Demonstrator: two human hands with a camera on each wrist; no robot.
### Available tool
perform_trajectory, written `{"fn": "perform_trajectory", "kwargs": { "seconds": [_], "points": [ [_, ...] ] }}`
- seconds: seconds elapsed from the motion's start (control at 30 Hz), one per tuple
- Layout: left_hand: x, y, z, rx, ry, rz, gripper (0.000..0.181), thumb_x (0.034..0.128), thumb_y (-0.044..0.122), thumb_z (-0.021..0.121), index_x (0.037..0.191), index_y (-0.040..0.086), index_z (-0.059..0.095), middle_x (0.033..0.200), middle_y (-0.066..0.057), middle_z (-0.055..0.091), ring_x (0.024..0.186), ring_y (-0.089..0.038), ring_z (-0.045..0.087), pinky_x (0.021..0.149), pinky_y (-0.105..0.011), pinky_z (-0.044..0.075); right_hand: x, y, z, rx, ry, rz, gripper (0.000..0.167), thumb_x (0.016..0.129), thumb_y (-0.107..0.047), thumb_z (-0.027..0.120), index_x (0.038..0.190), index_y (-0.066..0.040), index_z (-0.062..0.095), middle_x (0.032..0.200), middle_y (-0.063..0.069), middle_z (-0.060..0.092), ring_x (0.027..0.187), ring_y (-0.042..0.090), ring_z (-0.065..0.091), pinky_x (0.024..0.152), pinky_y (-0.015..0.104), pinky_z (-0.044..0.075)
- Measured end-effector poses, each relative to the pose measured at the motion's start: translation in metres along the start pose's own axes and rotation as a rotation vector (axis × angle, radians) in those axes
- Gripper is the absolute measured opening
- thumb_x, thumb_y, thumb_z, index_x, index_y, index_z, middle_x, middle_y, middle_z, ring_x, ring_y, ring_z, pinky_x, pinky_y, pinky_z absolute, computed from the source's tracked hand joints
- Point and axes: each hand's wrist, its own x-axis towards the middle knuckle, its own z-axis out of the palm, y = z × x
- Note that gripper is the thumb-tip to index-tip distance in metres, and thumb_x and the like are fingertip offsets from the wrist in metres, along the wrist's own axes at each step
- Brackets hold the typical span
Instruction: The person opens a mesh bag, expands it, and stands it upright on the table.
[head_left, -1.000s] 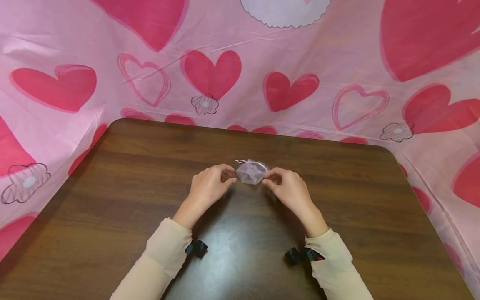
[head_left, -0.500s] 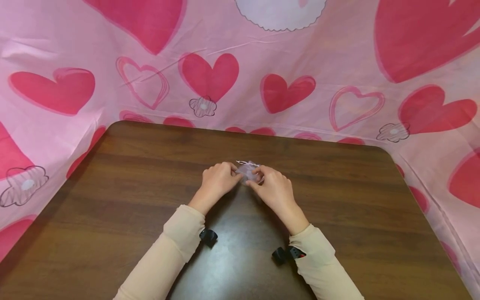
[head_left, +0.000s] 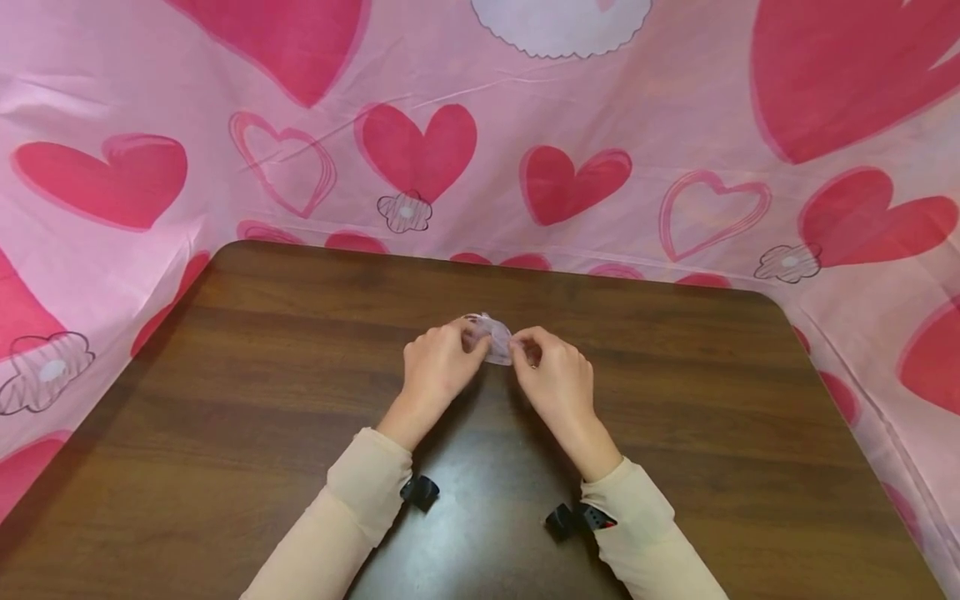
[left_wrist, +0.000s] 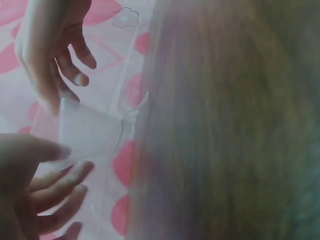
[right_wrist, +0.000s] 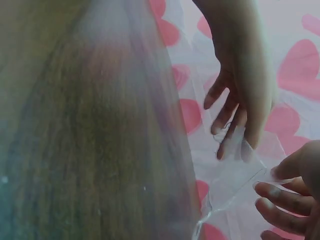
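Observation:
A small sheer, pale lilac drawstring pouch (head_left: 498,343) is between the two hands, above the far middle of the table. My left hand (head_left: 438,367) pinches its left side between thumb and fingers. The right hand (head_left: 555,372) pinches its right edge with thumb and forefinger. In the left wrist view the see-through pouch (left_wrist: 92,130) is spread between both hands, its cord trailing off one side. In the right wrist view the pouch (right_wrist: 232,182) looks thin and flat; its contents, if any, cannot be made out.
A dark brown wooden table (head_left: 262,400) lies beneath the hands. Pink cloth with red hearts (head_left: 573,183) hangs behind and along the sides of the table. Black wrist-worn devices (head_left: 422,492) sit at both sleeve cuffs.
Both hands have come closer together, and the pouch has shifted slightly left. The left thumb now lies over more of it. Half a second ago the right fingers covered more of its middle; they have drawn right.

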Motion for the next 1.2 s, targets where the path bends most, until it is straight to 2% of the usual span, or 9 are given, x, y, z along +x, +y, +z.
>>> {"fn": "perform_trajectory", "kwargs": {
  "seconds": [0.13, 0.2, 0.33, 0.53, 0.73, 0.9, 1.03, 1.2],
  "points": [
    [-0.008, 0.004, -0.003, 0.017, 0.121, 0.086, 0.016, 0.0928, 0.032, 0.068, 0.095, 0.02, 0.079, 0.067, 0.004, 0.067, 0.059, -0.02, 0.061, 0.053, -0.038, 0.044, -0.004, -0.002, -0.006, -0.007, 0.014, -0.017, 0.012, 0.088, -0.024, 0.076, 0.093, -0.014, 0.074, 0.07, -0.001, 0.066, 0.059, 0.014, 0.058, 0.051, 0.038, 0.046],
    [-0.012, 0.006, -0.005, 0.025, 0.15, 0.119, 0.015, 0.0931, 0.03, 0.068, 0.093, 0.021, 0.08, 0.062, 0.002, 0.063, 0.056, -0.021, 0.058, 0.05, -0.037, 0.042, -0.005, -0.002, -0.008, -0.015, 0.019, -0.019, 0.013, 0.088, -0.026, 0.076, 0.092, -0.014, 0.074, 0.07, -0.002, 0.066, 0.059, 0.014, 0.059, 0.052, 0.038, 0.046],
    [-0.018, 0.009, -0.011, 0.042, 0.157, 0.142, 0.013, 0.0943, 0.027, 0.067, 0.094, 0.023, 0.08, 0.062, 0.0, 0.064, 0.053, -0.023, 0.056, 0.048, -0.038, 0.039, -0.006, -0.001, -0.01, -0.028, 0.047, -0.042, 0.01, 0.088, -0.023, 0.075, 0.089, -0.013, 0.076, 0.071, 0.0, 0.067, 0.059, 0.015, 0.059, 0.052, 0.038, 0.046],
    [-0.023, 0.009, -0.015, 0.063, 0.147, 0.151, 0.018, 0.093, 0.017, 0.067, 0.106, 0.021, 0.079, 0.079, -0.005, 0.074, 0.052, -0.027, 0.056, 0.048, -0.039, 0.041, -0.006, 0.003, -0.011, -0.03, 0.061, -0.055, 0.006, 0.087, -0.017, 0.076, 0.09, -0.013, 0.078, 0.076, 0.001, 0.07, 0.058, 0.016, 0.059, 0.051, 0.037, 0.046],
    [-0.024, 0.007, -0.016, 0.105, 0.2, 0.192, 0.021, 0.0921, 0.014, 0.066, 0.109, 0.018, 0.078, 0.073, -0.009, 0.071, 0.052, -0.028, 0.056, 0.048, -0.039, 0.041, -0.005, 0.003, -0.014, -0.023, 0.049, -0.036, 0.008, 0.085, -0.014, 0.078, 0.092, -0.013, 0.078, 0.077, 0.003, 0.071, 0.06, 0.017, 0.061, 0.052, 0.038, 0.046],
    [-0.024, 0.007, -0.016, 0.118, 0.262, 0.214, 0.024, 0.0892, 0.011, 0.064, 0.106, 0.017, 0.079, 0.067, -0.007, 0.068, 0.053, -0.027, 0.057, 0.046, -0.038, 0.04, -0.005, 0.002, -0.017, -0.041, 0.054, -0.039, 0.008, 0.084, -0.014, 0.077, 0.093, -0.013, 0.078, 0.074, 0.002, 0.069, 0.059, 0.016, 0.059, 0.051, 0.037, 0.045],
    [-0.024, 0.01, -0.018, 0.102, 0.306, 0.212, 0.021, 0.0869, 0.013, 0.065, 0.103, 0.017, 0.078, 0.073, -0.004, 0.07, 0.058, -0.026, 0.061, 0.047, -0.039, 0.042, -0.004, 0.001, -0.019, -0.054, 0.079, -0.065, 0.008, 0.085, -0.012, 0.074, 0.092, -0.013, 0.077, 0.073, 0.002, 0.068, 0.06, 0.018, 0.06, 0.051, 0.037, 0.045],
    [-0.026, 0.017, -0.021, 0.09, 0.307, 0.193, 0.014, 0.0843, 0.022, 0.074, 0.096, 0.015, 0.069, 0.074, 0.004, 0.064, 0.063, -0.018, 0.06, 0.052, -0.035, 0.044, -0.003, -0.001, -0.02, -0.043, 0.095, -0.087, 0.006, 0.086, -0.012, 0.075, 0.091, -0.013, 0.077, 0.073, 0.002, 0.068, 0.06, 0.019, 0.059, 0.052, 0.036, 0.045]
  ]
}}
